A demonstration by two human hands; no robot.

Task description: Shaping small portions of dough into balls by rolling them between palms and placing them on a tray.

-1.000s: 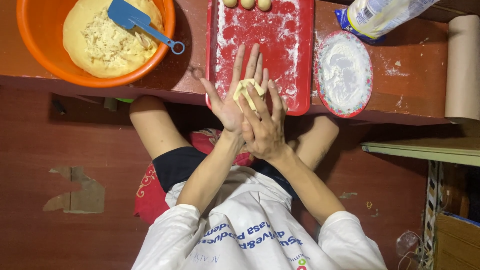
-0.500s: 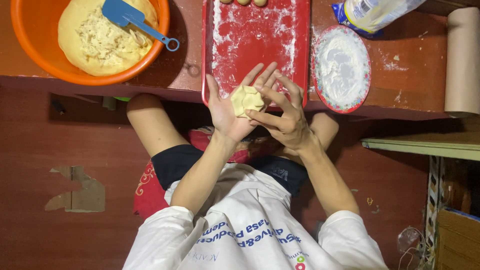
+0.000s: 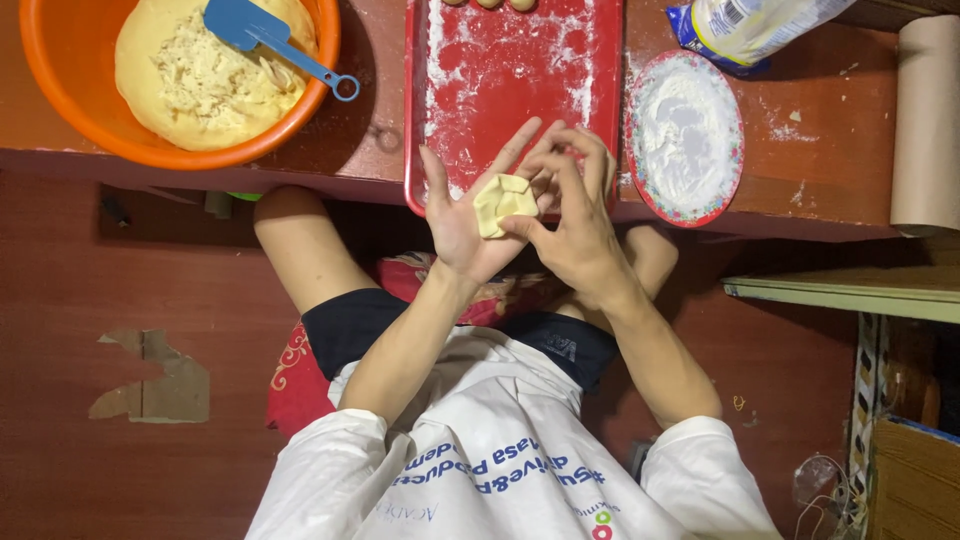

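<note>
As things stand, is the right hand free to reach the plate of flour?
Probably not at once: the right hand is pinching the dough in the left hand. The plate of flour sits close, unobstructed.

Indoor light, warm, fairly even, coming from above. Tabletop (image 3: pixel 380 150) well lit; floor (image 3: pixel 120 300) beneath it darker, with a deep shadow band right under the tabletop edge. Orange bowl (image 3: pixel 60 90) casts soft shadow to its right. White flour on the red tray (image 3: pixel 520 70) and the plate (image 3: pixel 685 135) reads bright, slightly blown out. Left hand (image 3: pixel 465 215) and right hand (image 3: pixel 570 225) sharp, no motion blur. Mild wide-angle stretch at the edges. Lower right corner dim and murky. Colours saturated, reddish cast overall.
</note>
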